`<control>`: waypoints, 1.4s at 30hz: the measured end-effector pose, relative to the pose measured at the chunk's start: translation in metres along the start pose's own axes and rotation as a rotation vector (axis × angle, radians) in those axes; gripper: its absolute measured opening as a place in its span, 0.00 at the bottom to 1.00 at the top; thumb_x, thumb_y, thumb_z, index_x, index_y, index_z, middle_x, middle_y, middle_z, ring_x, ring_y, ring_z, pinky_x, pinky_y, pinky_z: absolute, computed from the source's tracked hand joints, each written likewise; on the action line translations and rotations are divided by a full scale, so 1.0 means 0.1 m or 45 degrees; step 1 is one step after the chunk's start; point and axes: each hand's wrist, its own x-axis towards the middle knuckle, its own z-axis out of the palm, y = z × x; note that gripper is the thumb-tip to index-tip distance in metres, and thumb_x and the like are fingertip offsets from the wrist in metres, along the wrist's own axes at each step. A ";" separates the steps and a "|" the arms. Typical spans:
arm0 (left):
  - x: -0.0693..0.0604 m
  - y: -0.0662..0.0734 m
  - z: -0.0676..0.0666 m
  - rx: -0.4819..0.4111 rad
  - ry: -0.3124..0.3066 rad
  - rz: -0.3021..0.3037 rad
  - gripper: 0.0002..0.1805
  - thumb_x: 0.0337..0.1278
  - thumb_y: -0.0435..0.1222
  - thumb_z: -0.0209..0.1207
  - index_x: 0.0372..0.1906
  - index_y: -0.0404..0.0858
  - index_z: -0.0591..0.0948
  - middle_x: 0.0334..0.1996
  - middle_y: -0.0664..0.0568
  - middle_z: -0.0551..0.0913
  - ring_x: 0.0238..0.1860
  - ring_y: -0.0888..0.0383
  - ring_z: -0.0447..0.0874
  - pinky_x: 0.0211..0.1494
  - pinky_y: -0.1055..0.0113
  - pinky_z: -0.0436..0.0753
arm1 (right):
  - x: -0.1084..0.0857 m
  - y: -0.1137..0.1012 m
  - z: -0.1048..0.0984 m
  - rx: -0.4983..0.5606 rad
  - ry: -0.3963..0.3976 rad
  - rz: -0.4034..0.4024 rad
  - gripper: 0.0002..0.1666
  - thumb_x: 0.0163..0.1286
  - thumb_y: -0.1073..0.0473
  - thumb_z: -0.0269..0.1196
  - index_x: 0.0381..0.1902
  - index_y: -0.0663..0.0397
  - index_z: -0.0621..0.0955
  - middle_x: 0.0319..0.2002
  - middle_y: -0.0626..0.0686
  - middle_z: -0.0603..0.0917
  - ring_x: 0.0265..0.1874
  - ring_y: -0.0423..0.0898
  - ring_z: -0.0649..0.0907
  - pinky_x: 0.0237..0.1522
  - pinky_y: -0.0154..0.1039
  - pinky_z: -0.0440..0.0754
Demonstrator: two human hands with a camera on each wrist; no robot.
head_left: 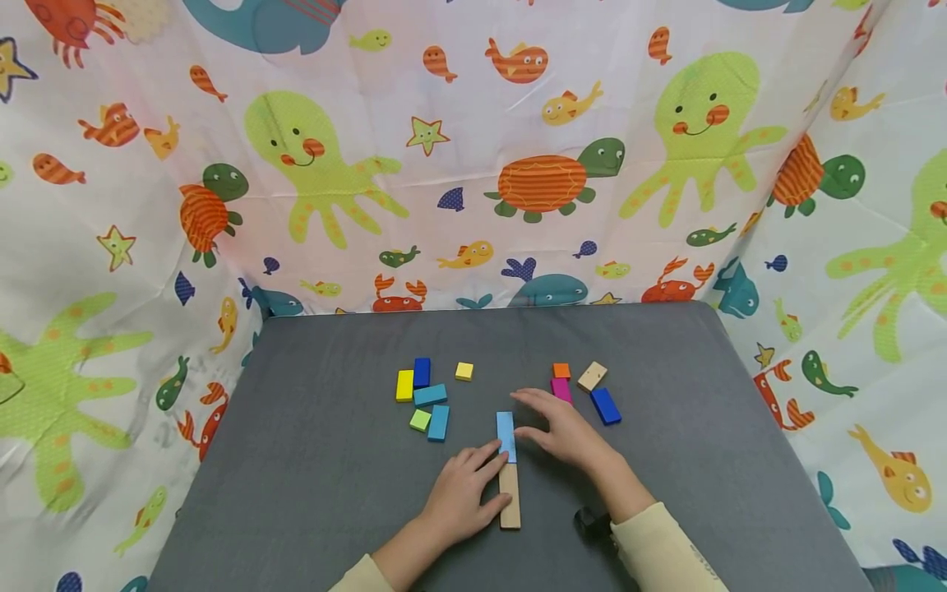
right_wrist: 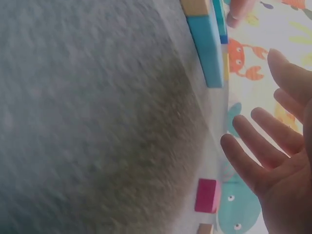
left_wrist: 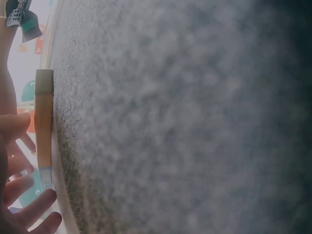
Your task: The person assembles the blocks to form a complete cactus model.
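Observation:
In the head view a light blue block (head_left: 505,432) and a natural wood block (head_left: 510,501) lie end to end in one line on the grey table. My left hand (head_left: 460,497) is at the left side of this line, its fingertips by the blue block and its thumb by the wood one; exact contact is hard to tell. The fingers look spread and loosely bent in the left wrist view. To the right of the blue block is my right hand (head_left: 565,429), fingers extended and apart. The right wrist view shows that palm (right_wrist: 287,190) holding nothing.
Left of the line lies a cluster with yellow (head_left: 404,386), dark blue (head_left: 422,372), teal (head_left: 438,423) and green (head_left: 420,420) blocks. A small yellow block (head_left: 464,372) sits apart. Orange (head_left: 561,371), magenta (head_left: 561,390), wood (head_left: 592,376) and blue (head_left: 606,406) blocks lie right.

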 end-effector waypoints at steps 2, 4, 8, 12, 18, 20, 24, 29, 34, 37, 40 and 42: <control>0.01 -0.01 0.00 0.010 -0.014 -0.007 0.35 0.64 0.58 0.61 0.73 0.50 0.73 0.73 0.56 0.70 0.60 0.56 0.75 0.60 0.52 0.79 | 0.01 0.01 -0.04 -0.003 0.028 -0.010 0.36 0.64 0.52 0.72 0.69 0.48 0.76 0.67 0.53 0.78 0.67 0.54 0.77 0.64 0.56 0.76; 0.01 -0.01 0.00 0.023 -0.029 -0.016 0.35 0.64 0.59 0.61 0.73 0.50 0.73 0.73 0.56 0.70 0.60 0.57 0.75 0.60 0.53 0.79 | 0.03 0.03 -0.09 -0.009 0.062 -0.017 0.34 0.64 0.53 0.72 0.68 0.49 0.77 0.66 0.53 0.79 0.65 0.54 0.79 0.62 0.56 0.77; 0.02 0.01 -0.01 0.043 -0.065 -0.039 0.35 0.65 0.59 0.59 0.73 0.49 0.72 0.73 0.57 0.71 0.61 0.57 0.74 0.61 0.52 0.78 | 0.08 0.11 -0.19 -0.053 0.158 -0.034 0.32 0.65 0.54 0.72 0.66 0.49 0.78 0.63 0.54 0.81 0.59 0.54 0.82 0.59 0.56 0.80; 0.01 0.02 -0.01 0.037 -0.087 -0.044 0.34 0.67 0.59 0.58 0.73 0.50 0.73 0.73 0.57 0.70 0.62 0.56 0.73 0.61 0.52 0.77 | 0.15 0.21 -0.30 -0.076 0.240 0.003 0.30 0.65 0.57 0.72 0.65 0.51 0.79 0.61 0.57 0.83 0.60 0.56 0.82 0.61 0.57 0.78; 0.00 0.02 -0.01 0.031 -0.074 -0.020 0.33 0.68 0.58 0.57 0.72 0.49 0.73 0.73 0.55 0.70 0.62 0.55 0.73 0.62 0.51 0.77 | 0.23 0.36 -0.46 -0.090 0.290 0.145 0.28 0.66 0.59 0.71 0.63 0.54 0.80 0.60 0.60 0.82 0.53 0.59 0.83 0.56 0.57 0.82; 0.00 0.02 -0.01 0.022 -0.075 -0.021 0.33 0.67 0.58 0.57 0.72 0.49 0.73 0.73 0.55 0.70 0.63 0.55 0.73 0.62 0.51 0.76 | 0.25 0.41 -0.51 -0.098 0.290 0.154 0.27 0.66 0.61 0.70 0.63 0.56 0.80 0.59 0.60 0.82 0.47 0.58 0.84 0.52 0.56 0.83; 0.00 0.02 0.00 0.016 -0.083 -0.034 0.33 0.67 0.58 0.58 0.73 0.50 0.73 0.73 0.56 0.70 0.63 0.55 0.73 0.63 0.50 0.76 | 0.30 0.51 -0.56 -0.142 0.266 0.169 0.26 0.67 0.64 0.68 0.63 0.57 0.80 0.58 0.61 0.83 0.44 0.57 0.84 0.48 0.55 0.84; 0.01 0.02 0.00 0.019 -0.085 -0.041 0.33 0.67 0.57 0.58 0.73 0.50 0.72 0.74 0.56 0.69 0.63 0.55 0.73 0.63 0.50 0.76 | 0.36 0.68 -0.56 -0.213 0.206 0.236 0.26 0.67 0.66 0.67 0.63 0.56 0.81 0.61 0.60 0.82 0.46 0.56 0.85 0.51 0.55 0.83; 0.01 0.03 0.00 0.028 -0.107 -0.058 0.34 0.67 0.58 0.57 0.73 0.50 0.72 0.74 0.57 0.68 0.63 0.55 0.72 0.61 0.50 0.76 | 0.40 0.76 -0.55 -0.222 0.149 0.254 0.26 0.66 0.67 0.66 0.62 0.57 0.81 0.61 0.61 0.82 0.58 0.60 0.81 0.60 0.59 0.78; 0.00 0.03 0.01 0.038 -0.108 -0.063 0.34 0.67 0.59 0.57 0.73 0.50 0.71 0.75 0.58 0.68 0.64 0.55 0.72 0.61 0.50 0.76 | 0.43 0.79 -0.55 -0.214 0.116 0.250 0.25 0.66 0.68 0.66 0.62 0.58 0.81 0.61 0.61 0.82 0.61 0.61 0.79 0.63 0.60 0.75; 0.00 0.03 0.02 0.044 -0.104 -0.062 0.34 0.67 0.58 0.58 0.73 0.51 0.72 0.75 0.58 0.68 0.64 0.55 0.72 0.61 0.50 0.76 | 0.44 0.81 -0.54 -0.238 0.077 0.249 0.25 0.66 0.68 0.66 0.62 0.58 0.81 0.61 0.60 0.82 0.62 0.60 0.79 0.65 0.61 0.73; 0.01 0.03 0.02 0.044 -0.104 -0.060 0.34 0.67 0.59 0.58 0.73 0.51 0.71 0.75 0.58 0.68 0.64 0.55 0.72 0.61 0.50 0.76 | 0.44 0.83 -0.53 -0.266 0.060 0.252 0.25 0.67 0.67 0.66 0.62 0.57 0.82 0.61 0.60 0.82 0.62 0.60 0.79 0.65 0.60 0.73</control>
